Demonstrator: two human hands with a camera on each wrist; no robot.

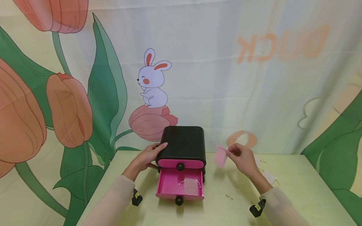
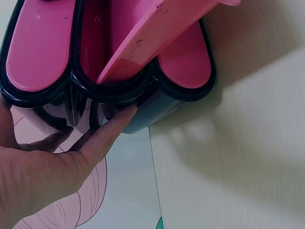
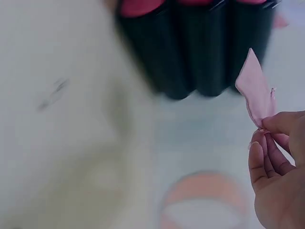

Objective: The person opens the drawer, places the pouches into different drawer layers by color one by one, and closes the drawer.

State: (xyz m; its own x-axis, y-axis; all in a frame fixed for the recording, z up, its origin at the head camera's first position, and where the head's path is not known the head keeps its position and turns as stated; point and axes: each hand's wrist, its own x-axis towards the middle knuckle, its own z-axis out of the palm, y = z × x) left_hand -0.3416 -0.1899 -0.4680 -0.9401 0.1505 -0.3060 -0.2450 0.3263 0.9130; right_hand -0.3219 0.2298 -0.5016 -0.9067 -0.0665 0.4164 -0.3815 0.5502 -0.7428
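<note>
A black box [image 1: 183,142] with pink drawer fronts stands at the middle of the table [image 1: 297,194]. Its lower drawer [image 1: 169,182] is pulled out, and a small pale pink pouch [image 1: 191,185] lies inside. My left hand [image 1: 151,153] rests against the box's left side with the thumb on top; in the left wrist view its straight fingers [image 2: 112,126] press the black wall [image 2: 157,107]. To the right of the box, my right hand [image 1: 237,153] pinches another pink pouch [image 1: 220,156] in the air. The right wrist view shows that pouch [image 3: 255,88] pinched at its top by the fingertips [image 3: 276,125].
More pale pouches [image 1: 268,176] lie on the table behind my right wrist. A small dark bit [image 1: 228,196] lies on the table in front of the right forearm. A printed cloth with a rabbit [image 1: 152,80] and tulips hangs behind the table.
</note>
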